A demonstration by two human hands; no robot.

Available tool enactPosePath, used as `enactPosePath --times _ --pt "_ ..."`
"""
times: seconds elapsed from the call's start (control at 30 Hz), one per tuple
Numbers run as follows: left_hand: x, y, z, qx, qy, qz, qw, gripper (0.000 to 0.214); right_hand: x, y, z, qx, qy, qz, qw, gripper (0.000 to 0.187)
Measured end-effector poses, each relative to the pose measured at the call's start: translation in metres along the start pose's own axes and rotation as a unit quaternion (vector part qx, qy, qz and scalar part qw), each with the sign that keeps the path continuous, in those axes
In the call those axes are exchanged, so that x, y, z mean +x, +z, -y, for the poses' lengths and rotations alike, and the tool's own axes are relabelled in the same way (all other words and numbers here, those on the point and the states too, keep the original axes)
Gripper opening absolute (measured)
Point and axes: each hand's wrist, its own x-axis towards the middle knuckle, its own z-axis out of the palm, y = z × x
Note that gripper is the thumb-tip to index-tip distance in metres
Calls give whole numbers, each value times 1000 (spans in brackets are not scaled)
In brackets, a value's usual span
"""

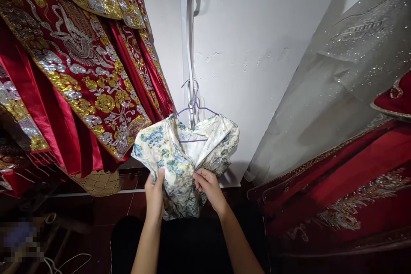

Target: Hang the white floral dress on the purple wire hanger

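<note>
A cream garment with a blue and green flower print [180, 158] hangs on a purple wire hanger [194, 111], whose hook is caught on a white strip running down the wall. My left hand [154, 195] grips the garment's left front, fingers closed round the cloth. My right hand [208, 186] pinches the right front edge near the middle opening. Both hands are below the hanger, in the lower centre of the view.
Red robes with gold and silver embroidery [73, 64] hang close on the left. A grey sequinned gown [340, 85] and more red embroidered cloth [337, 188] hang on the right. A white wall [250, 30] is behind. Dark red floor tiles [109, 209] and loose white cord [64, 261] lie below.
</note>
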Motion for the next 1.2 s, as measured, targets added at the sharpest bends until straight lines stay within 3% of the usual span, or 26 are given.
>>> enactPosePath --times 0.07,0.1,0.13,0.2,0.27,0.33,0.4,0.47,0.57,0.67,0.73,0.8,0.87,0.93,1.0,1.03,1.13,1.2 --pt "-2 0 9 72 150 -86 982 51 -1 -4 0 26 50 -6 998 39" --pt "-4 2 15 110 205 -104 967 51 -1 -6 -1 35 71 -4 997 39" --pt "-8 5 21 142 239 -85 957 48 -2 -6 -2 43 85 1 995 40" --pt "-17 15 31 171 240 46 954 41 -3 -5 -4 54 93 18 994 41" --pt "-24 27 39 157 189 191 950 34 -5 -3 -5 51 85 45 994 41" --pt "-27 37 43 147 158 263 940 17 -6 -5 -1 27 76 75 994 40" --pt "-28 43 44 168 171 285 928 12 -2 -13 10 1 68 72 995 38" --pt "-27 46 43 205 197 295 912 19 9 -25 31 -16 54 23 998 35" --pt "-29 48 45 235 212 319 893 18 35 -38 84 -17 1 -49 999 32" --pt "-29 50 48 247 225 353 874 16 59 -33 140 -10 -86 -82 993 31" --pt "-24 51 42 270 236 377 854 17 65 -25 165 -12 -142 -87 986 30" --pt "-13 55 24 293 243 389 839 15 62 -18 175 -15 -171 -82 982 28" --pt "1 61 -10 283 266 375 842 7 55 -15 174 -17 -170 -69 983 27" --pt "14 71 -53 225 327 333 855 38 48 -15 170 -27 -164 -56 984 27" --pt "22 84 -96 195 401 277 851 45 46 -15 168 -48 -167 -44 984 30" --pt "24 90 -114 206 436 263 836 41 47 -14 167 -60 -174 -38 982 31" --pt "27 107 -145 238 497 263 792 20 59 -12 157 -88 -200 -46 975 31" --pt "31 111 -152 233 510 234 794 18 70 -11 138 -120 -200 -78 969 28"
